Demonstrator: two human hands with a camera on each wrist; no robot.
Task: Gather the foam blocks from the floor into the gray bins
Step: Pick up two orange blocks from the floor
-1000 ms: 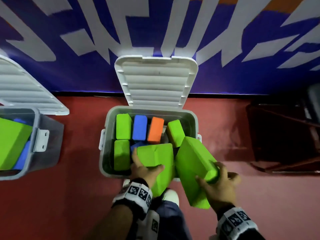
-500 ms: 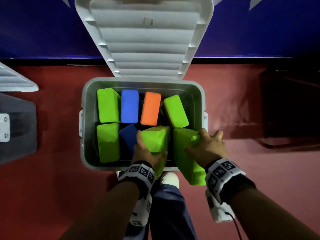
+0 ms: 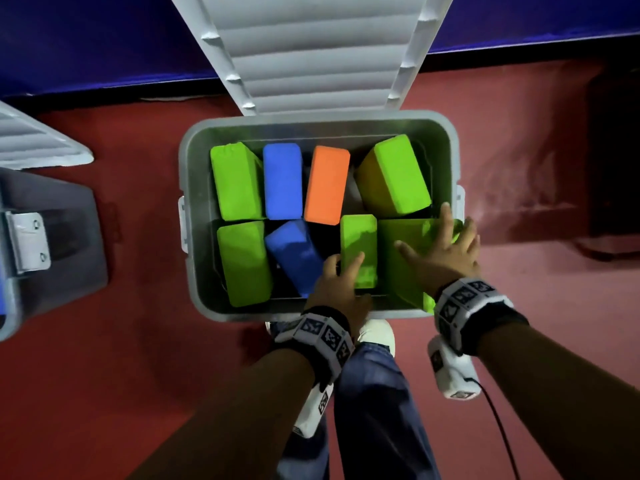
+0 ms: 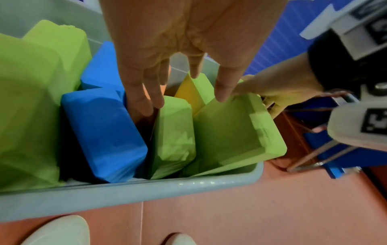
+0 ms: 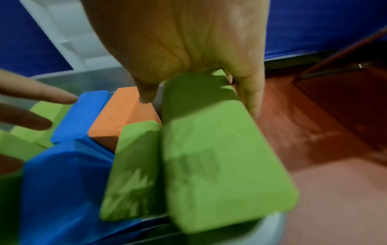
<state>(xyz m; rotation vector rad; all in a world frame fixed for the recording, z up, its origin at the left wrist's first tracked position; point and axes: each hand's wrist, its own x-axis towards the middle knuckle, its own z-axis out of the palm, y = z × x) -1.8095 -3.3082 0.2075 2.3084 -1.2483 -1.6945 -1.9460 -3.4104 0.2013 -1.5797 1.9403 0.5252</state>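
The gray bin (image 3: 188,237) stands open on the red floor, packed with several green, blue and orange foam blocks. A narrow green block (image 3: 358,240) stands on end near the front rim. My left hand (image 3: 341,275) touches it with straight fingers (image 4: 146,92), which reach into the gap beside a blue block (image 4: 104,132). A wide green block (image 3: 408,271) lies tilted over the bin's front right corner. My right hand (image 3: 440,251) presses flat on it with fingers spread. The right wrist view shows the thumb and little finger of that right hand (image 5: 188,41) straddling the wide block (image 5: 220,157).
The bin's white lid (image 3: 311,53) leans back against the blue wall. A second gray bin (image 3: 52,237) with its own white lid (image 3: 34,147) stands to the left. Dark furniture (image 3: 613,168) is at the right. My white shoe (image 3: 375,336) is just before the bin.
Both green blocks have gone down into the bin. My left hand has loosened from the narrow block, and my right hand has shifted from gripping the wide block to lying flat on it.
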